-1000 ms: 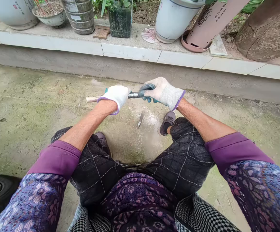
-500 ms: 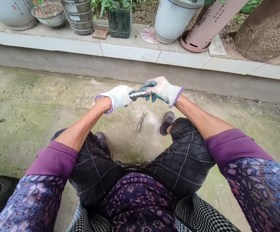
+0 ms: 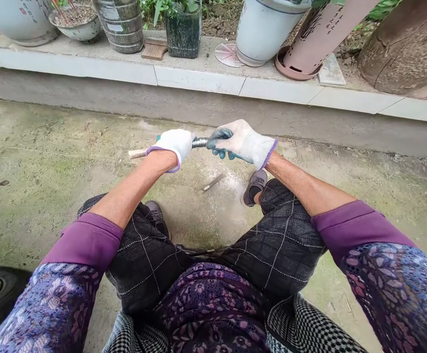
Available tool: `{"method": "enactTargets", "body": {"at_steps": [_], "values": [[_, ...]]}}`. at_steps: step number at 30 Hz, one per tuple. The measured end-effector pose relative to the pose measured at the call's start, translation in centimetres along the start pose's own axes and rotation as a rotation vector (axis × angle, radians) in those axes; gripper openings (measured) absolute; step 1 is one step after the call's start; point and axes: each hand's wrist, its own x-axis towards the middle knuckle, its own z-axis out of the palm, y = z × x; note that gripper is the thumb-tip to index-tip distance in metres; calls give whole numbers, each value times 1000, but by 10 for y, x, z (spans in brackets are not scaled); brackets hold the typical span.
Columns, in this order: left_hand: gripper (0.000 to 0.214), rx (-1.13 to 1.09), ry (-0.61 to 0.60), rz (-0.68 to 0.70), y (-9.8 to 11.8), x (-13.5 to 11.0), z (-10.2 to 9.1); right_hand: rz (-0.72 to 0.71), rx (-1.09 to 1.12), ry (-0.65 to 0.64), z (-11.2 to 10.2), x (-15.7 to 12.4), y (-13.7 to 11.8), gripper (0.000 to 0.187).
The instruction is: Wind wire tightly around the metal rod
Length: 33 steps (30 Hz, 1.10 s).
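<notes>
A rod with a shiny, ridged silver section runs roughly level between my gloved hands, above the ground. My left hand, in a white knit glove with a purple cuff, is closed around it. Past that hand's outer side sticks out a pale, wood-like end; whether it is one piece with the silver part is hidden by the glove. My right hand, in a matching glove with dark, dirty fingers, wraps the other end. Below, near pale powder, a short thin dark piece with a light tip shows at the ground.
Concrete ground lies under me, with my shoes on either side of the powder. A low tiled ledge holds potted plants, a white pot and a pink planter. A tyre stands at lower left.
My left hand has shifted slightly left, and the pale end now sticks out further beyond it. My right fingers cover more of the silver section. The dark piece below has turned to a flatter angle.
</notes>
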Motion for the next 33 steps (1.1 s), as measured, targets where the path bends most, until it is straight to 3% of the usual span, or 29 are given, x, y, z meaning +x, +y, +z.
{"method": "enactTargets", "body": {"at_steps": [7, 12, 17, 23, 29, 33], "values": [[39, -19, -63, 193, 10, -16, -6, 45, 11, 75, -12, 21, 17, 2], [39, -217, -37, 175, 6, -25, -23, 60, 132, 26, -8, 27, 28, 5], [38, -291, 38, 122, -4, -18, -25, 73, 213, -17, 8, 23, 31, 8], [36, -13, 61, -7, -7, -10, -10, 44, 47, -73, 24, 1, 12, 15], [41, 169, 12, 158, 9, -17, 4, -15, -161, 7, 2, 5, 6, 19], [38, 51, -26, 223, 11, -23, -9, 17, -36, 26, -12, 18, 20, 13]]}}
